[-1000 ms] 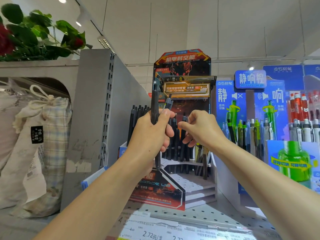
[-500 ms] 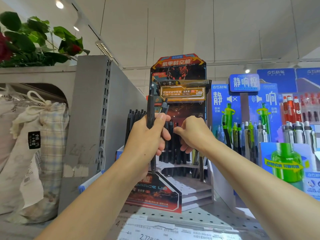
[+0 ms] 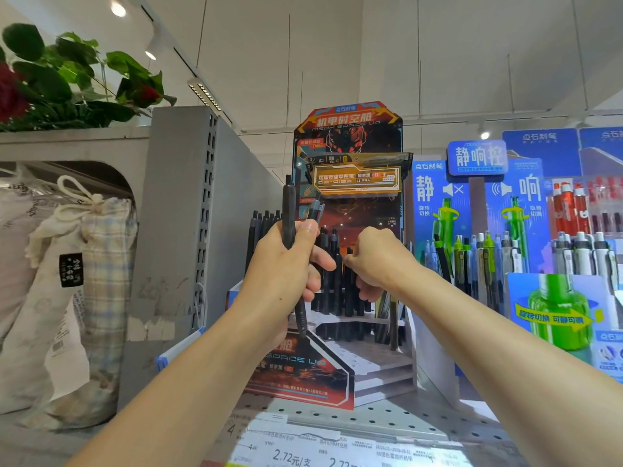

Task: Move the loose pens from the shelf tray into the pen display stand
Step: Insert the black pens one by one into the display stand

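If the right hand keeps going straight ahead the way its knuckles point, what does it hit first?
Most likely the black pens standing upright in the pen display stand. The right hand is curled right at that cluster, its fingers appear already among them, though depth is hard to judge from this single view.

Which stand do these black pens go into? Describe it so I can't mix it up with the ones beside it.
Start at the grey shelf upright on the left; the pen display stand is the first display to its right, behind both hands, with black pens standing in its tiers. Unlike the blue displays on its right, it is dark with a red-orange mech header.
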Tool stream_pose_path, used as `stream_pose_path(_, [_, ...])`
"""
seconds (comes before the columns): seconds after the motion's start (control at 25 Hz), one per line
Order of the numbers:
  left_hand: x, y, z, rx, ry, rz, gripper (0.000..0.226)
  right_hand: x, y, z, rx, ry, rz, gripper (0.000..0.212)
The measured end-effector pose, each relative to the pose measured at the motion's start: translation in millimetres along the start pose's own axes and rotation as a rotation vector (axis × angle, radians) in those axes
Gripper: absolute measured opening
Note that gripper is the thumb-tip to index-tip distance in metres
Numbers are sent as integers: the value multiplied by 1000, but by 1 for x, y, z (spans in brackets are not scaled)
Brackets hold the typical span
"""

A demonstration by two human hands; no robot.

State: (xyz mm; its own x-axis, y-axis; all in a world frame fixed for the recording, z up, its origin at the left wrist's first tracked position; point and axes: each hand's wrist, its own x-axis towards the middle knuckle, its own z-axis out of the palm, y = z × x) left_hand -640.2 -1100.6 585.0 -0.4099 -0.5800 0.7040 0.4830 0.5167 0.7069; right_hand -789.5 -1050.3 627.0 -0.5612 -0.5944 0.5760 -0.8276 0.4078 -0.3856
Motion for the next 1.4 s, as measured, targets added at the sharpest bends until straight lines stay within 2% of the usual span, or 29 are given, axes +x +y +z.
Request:
stream_pose_path(0.24, [1,1,2,18,-4,1,24,-8,-2,-4,-72,-1,-25,25])
stream_pose_path(0.36, [0,1,3,40,-8,8,27,-14,-1,-9,-80,90,-120,28])
stream_pose_path(0.44, [0,1,2,55,-3,7,29,-20,0,-14,159,120,-242,22])
stream_pose_path(0.48, [-1,0,1,62,-1,6,30,-23,0,-19,375,72,-303,17])
stream_pose_path(0.56, [-2,-1,1,70,1,3,32,-30,-3,-29,744,-136,-401,13])
stream_pose_path(0.64, [-2,-1,1,72,9,4,34,-33,-3,-33,871,-309,-467,17])
stream_pose_path(0.72, [-3,0,1,71,4,8,36,-33,-4,-31,905,-338,-476,22])
stream_pose_path(0.92, [-5,2,0,0,-49,-7,37,-26,-6,-25,944,-260,-415,22])
stream_pose_path(1.04, [-5,0,-3,-37,-46,-50,34,-21,-6,-28,1054,-208,-376,21])
stream_pose_path(1.28, [-4,-7,-16,-11,14,-56,27,-8,-4,-34,1267,97,-252,15])
stream_pose_path(1.4, [-1,-7,-19,1,24,-60,26,-2,-3,-25,1163,208,-201,13])
